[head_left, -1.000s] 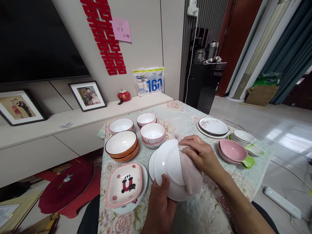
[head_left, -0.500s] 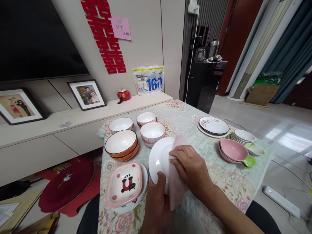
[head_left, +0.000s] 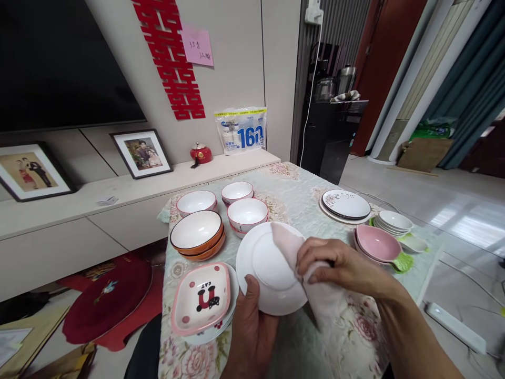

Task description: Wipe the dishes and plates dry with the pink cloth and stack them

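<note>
My left hand [head_left: 254,329] grips a white plate [head_left: 258,292] by its near left edge, thumb on the face and fingers beneath. The plate is tilted above the table, its ringed side towards me. Pinched in my right hand [head_left: 327,266] is a pale pink cloth [head_left: 286,243], which lies over the plate's right rim and hangs down below. Left of the plate sits a square pink-rimmed cat dish [head_left: 187,310] on white plates [head_left: 233,287]. Just beyond are a stack of orange bowls [head_left: 197,231] and white red-rimmed bowls [head_left: 246,213].
On the table's right side stand stacked flat plates [head_left: 347,204], small white dishes [head_left: 395,220] and pink leaf-handled bowls [head_left: 379,243]. A floral tablecloth [head_left: 292,184] covers the table. Behind it, a ledge holds a plastic pack [head_left: 241,131], a red jar [head_left: 201,153] and framed photos [head_left: 144,153].
My right hand and the cloth have moved right, from the plate's middle to its right rim. The plate has turned, and more of its face shows.
</note>
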`<state>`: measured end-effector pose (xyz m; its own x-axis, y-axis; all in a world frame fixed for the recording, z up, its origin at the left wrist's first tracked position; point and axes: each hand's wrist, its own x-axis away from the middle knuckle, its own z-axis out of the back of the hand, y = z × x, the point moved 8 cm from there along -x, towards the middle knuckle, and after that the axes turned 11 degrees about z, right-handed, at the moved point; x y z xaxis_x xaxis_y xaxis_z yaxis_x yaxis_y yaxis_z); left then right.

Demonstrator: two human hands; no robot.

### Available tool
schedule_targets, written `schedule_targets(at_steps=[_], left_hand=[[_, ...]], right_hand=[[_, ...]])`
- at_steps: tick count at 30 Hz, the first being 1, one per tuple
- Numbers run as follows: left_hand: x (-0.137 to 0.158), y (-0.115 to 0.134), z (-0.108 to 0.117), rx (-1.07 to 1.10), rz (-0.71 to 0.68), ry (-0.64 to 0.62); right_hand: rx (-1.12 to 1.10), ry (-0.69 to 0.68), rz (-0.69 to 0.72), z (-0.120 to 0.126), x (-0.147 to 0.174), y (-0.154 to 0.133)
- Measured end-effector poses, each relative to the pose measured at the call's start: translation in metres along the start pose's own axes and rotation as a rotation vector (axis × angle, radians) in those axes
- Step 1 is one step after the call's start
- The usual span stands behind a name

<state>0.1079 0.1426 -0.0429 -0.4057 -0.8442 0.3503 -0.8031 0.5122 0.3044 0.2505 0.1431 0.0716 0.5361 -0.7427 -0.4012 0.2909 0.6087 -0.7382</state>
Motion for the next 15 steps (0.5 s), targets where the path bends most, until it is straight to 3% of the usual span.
schedule_targets(at_steps=[5,7,11,15], left_hand=[[0.001,-0.005,0.005,0.047,0.053,0.075],[0.002,-0.004,0.004,0.047,0.053,0.079],[0.002,0.003,-0.006,0.016,0.005,-0.02],[0.002,0.009,-0.01,-0.076,-0.047,-0.056]], right_hand=[[0.183,0.412,-0.115,0.032,0.011,0.032],[0.279,0.491,-0.186,0.036,0.016,0.037],[0.394,0.376,-0.269,0.024,0.016,0.026],[0.363,0.154,-0.169,-0.013,0.004,-0.006]])
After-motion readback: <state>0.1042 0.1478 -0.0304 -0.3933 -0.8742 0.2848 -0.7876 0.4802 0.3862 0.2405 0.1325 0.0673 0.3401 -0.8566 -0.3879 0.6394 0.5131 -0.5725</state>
